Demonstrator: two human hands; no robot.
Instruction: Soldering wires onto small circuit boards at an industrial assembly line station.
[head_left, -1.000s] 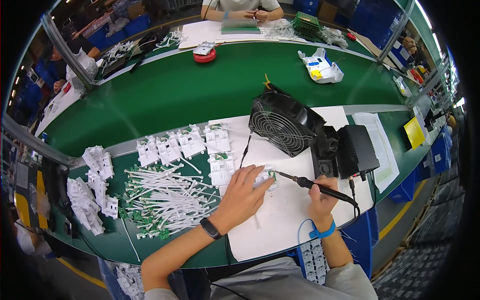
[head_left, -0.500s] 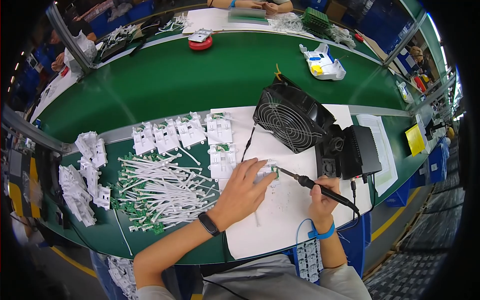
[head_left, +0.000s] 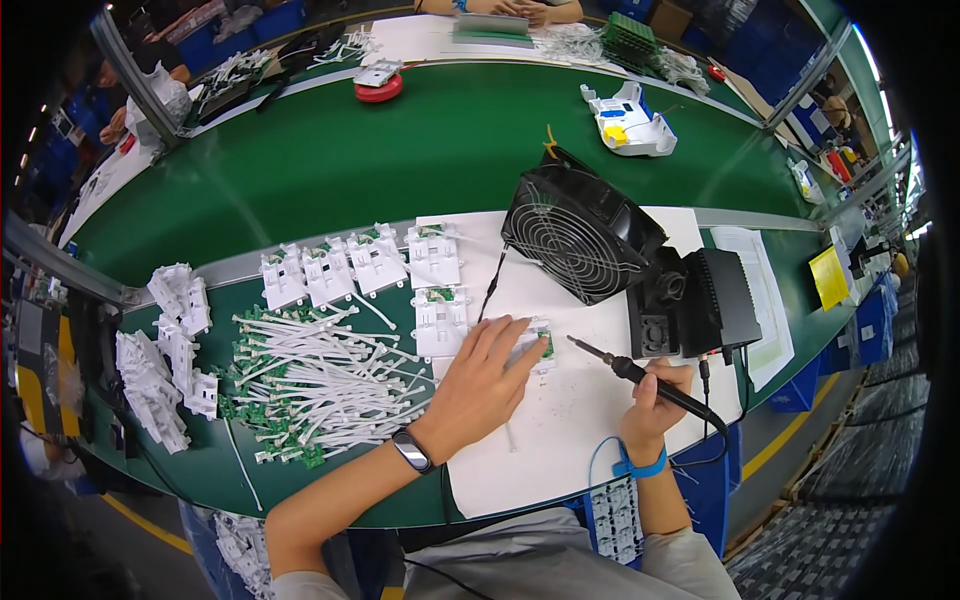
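Observation:
My right hand (head_left: pixel 650 408) grips a black soldering iron (head_left: pixel 640 378), its tip pointing left and a little apart from the work. My left hand (head_left: pixel 480 375) holds down a white plastic housing (head_left: pixel 543 362) on the white paper sheet (head_left: pixel 580 440), its fingers largely covering it. A small green circuit board (head_left: pixel 546 347) shows beside the fingertips. Beyond the left hand lie several white housings (head_left: pixel 440 325) with green boards fitted. Left of them spreads a heap of white cable bundles (head_left: pixel 330 380) with small green boards on their ends.
A black fan (head_left: pixel 580 235) stands behind the work, with a black box-shaped unit (head_left: pixel 720 300) to its right. Bare white housings (head_left: pixel 150 390) are piled at far left. A green conveyor belt (head_left: pixel 300 160) carries a white shell (head_left: pixel 632 125) and a red round holder (head_left: pixel 378 90).
The soldering iron's tip has drawn back right from the circuit board. My left hand has stayed nearly still. The white shell and red holder have shifted left on the belt.

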